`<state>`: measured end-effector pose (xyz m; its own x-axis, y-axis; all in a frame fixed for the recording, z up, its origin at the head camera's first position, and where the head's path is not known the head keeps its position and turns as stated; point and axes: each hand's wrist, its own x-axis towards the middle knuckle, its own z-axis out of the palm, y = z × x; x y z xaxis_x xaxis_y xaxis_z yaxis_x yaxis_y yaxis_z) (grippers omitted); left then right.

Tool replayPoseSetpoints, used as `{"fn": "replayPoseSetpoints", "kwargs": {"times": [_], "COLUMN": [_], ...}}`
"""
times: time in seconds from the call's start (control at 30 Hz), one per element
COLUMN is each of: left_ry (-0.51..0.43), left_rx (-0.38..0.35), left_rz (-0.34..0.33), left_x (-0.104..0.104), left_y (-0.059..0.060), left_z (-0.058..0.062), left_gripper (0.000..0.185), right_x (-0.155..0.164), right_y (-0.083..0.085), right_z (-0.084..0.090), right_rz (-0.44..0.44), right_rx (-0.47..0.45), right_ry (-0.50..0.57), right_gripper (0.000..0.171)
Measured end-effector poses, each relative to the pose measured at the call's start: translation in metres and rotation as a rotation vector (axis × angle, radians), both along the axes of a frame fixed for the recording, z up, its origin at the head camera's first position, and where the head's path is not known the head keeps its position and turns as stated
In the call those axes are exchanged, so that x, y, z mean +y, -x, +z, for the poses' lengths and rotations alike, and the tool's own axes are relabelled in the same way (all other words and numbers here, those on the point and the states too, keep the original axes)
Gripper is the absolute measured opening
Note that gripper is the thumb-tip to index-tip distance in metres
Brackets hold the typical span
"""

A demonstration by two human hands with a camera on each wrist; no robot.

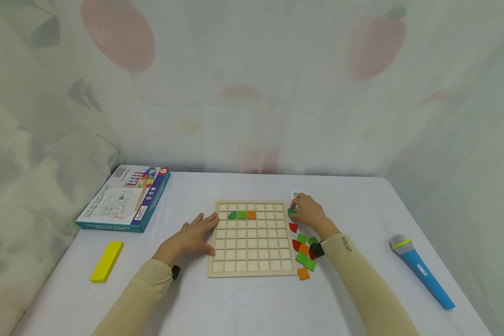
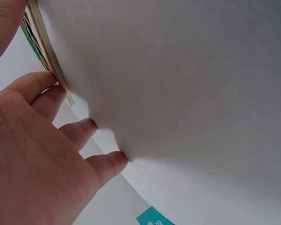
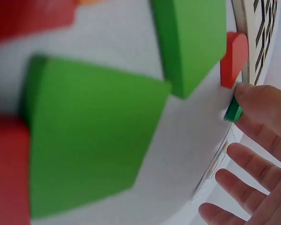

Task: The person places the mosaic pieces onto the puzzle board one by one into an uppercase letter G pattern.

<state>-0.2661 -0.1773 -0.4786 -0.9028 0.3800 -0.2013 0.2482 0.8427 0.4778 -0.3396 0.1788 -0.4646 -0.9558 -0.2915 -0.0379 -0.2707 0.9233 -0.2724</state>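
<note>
A wooden grid board lies flat on the table. In its second row sit a dark green curved piece, a light green square and an orange square. My left hand spreads its fingers at the board's left edge, thumb and index touching the rim. Just off the board's right edge, my right hand pinches a dark green piece between thumb and index finger; the other fingers extend loosely. A red curved piece lies close below that hand.
Several loose green, red and orange pieces lie right of the board. Behind the right hand is a small printed card. A game box and a yellow block are on the left, a blue toy microphone on the right.
</note>
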Motion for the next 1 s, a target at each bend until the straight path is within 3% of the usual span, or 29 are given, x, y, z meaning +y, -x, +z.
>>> {"fn": "replayPoseSetpoints", "kwargs": {"times": [0.2, 0.43, 0.7, 1.0], "left_ry": [0.005, -0.009, 0.001, 0.003], "left_rx": [0.008, -0.016, -0.007, 0.008], "left_rz": [-0.011, 0.000, 0.009, 0.001], "left_x": [0.000, 0.000, 0.001, 0.001], "left_y": [0.001, -0.001, -0.003, -0.002], "left_z": [0.004, 0.006, 0.003, 0.003], "left_gripper": [0.104, 0.105, 0.105, 0.105], "right_x": [0.001, -0.024, -0.069, -0.085], "right_y": [0.002, 0.002, 0.000, -0.007], "right_z": [0.009, 0.018, 0.017, 0.016], "right_rz": [0.001, 0.114, 0.204, 0.191], "right_rx": [0.054, 0.120, 0.071, 0.038], "right_ry": [-0.006, 0.024, -0.011, -0.075], "right_gripper": [0.018, 0.020, 0.021, 0.022]}}
